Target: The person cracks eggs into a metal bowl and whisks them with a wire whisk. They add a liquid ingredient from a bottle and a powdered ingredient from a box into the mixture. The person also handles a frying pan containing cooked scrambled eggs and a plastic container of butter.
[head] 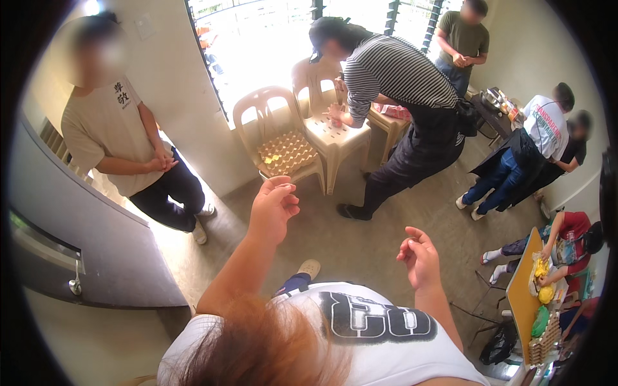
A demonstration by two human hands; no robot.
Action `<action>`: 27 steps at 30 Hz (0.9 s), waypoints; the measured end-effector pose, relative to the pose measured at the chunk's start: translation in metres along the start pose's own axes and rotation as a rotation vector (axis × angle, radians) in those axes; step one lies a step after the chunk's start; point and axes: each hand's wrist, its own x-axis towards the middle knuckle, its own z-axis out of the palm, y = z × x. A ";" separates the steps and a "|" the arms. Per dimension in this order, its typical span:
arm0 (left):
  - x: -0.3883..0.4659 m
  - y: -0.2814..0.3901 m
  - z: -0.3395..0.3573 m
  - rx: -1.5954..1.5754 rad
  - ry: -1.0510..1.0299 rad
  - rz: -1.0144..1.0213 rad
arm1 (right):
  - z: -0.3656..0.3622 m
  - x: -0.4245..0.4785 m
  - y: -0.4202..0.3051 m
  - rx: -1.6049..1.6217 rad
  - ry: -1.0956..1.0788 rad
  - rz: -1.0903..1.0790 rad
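My left hand (275, 210) is raised in front of me, its fingers loosely curled and a little apart, with nothing visible in it. My right hand (419, 258) hovers above the floor on the other side, also loosely curled and holding nothing that I can see. Beyond my left hand, a pulp egg tray (294, 150) rests on the seat of a beige plastic chair (263, 99). A few small yellow pieces (272, 158) lie in the tray's near left part. Neither hand touches the tray or the chair.
A person in a striped top (396, 67) bends over a second plastic chair (355, 137). Another person (111, 130) stands by the grey door (91, 212). At right, someone sits at a yellow-topped table (521, 289) holding yellow material (540, 268) and stacked egg trays (544, 341).
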 end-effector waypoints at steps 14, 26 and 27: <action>0.003 -0.034 -0.008 0.072 0.002 -0.082 | 0.012 0.000 0.001 -0.034 -0.004 0.017; 0.005 -0.055 0.009 0.195 -0.068 -0.111 | -0.012 -0.011 0.020 0.075 0.087 0.018; 0.006 -0.057 0.012 0.203 -0.079 -0.116 | -0.014 -0.011 0.021 0.086 0.093 0.014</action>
